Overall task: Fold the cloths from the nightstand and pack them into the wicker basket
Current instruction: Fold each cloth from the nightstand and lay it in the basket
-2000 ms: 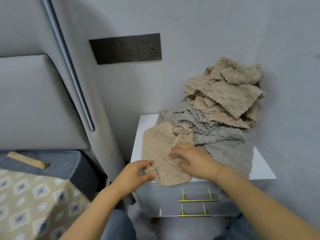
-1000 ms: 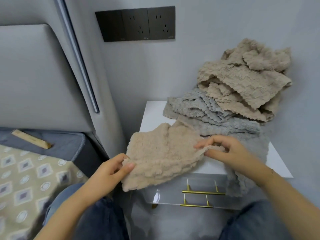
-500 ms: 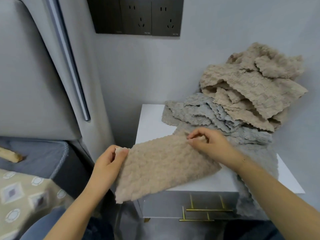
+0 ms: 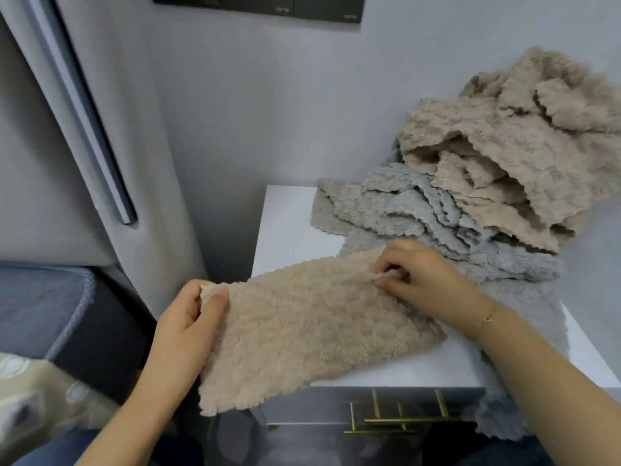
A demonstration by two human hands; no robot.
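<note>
The fingers [image 4: 215, 302] of the left hand [image 4: 186, 326] pinch the left end of a beige cloth [image 4: 309, 327], thumb on top and the other fingers curled beneath the edge. The fingers [image 4: 386, 264] of the right hand [image 4: 425, 280] are curled and pinch a small tuck of the same cloth at its far right corner. Between the two hands the beige cloth is stretched out as a long band, doubled over, with its right part lying on the white nightstand [image 4: 285, 230] and its left part hanging past the near left edge in the air. A thin bracelet [image 4: 489, 316] sits on the right wrist. Just behind the right hand lies a heap of grey cloths [image 4: 403, 210], spread over the far and right part of the nightstand top, one of them draping down over the near right edge. On top of the grey ones, against the wall at the far right, a pile of crumpled beige cloths [image 4: 504, 149] rises high. The nightstand's front shows brass drawer handles [image 4: 396, 418] below the top. To the left stand a grey padded headboard [image 4: 50, 146] and the corner of a bed [image 4: 40, 307] with a patterned cover [image 4: 30, 395]. A dark socket panel [image 4: 268, 6] is on the far wall. The wicker basket is out of view.
</note>
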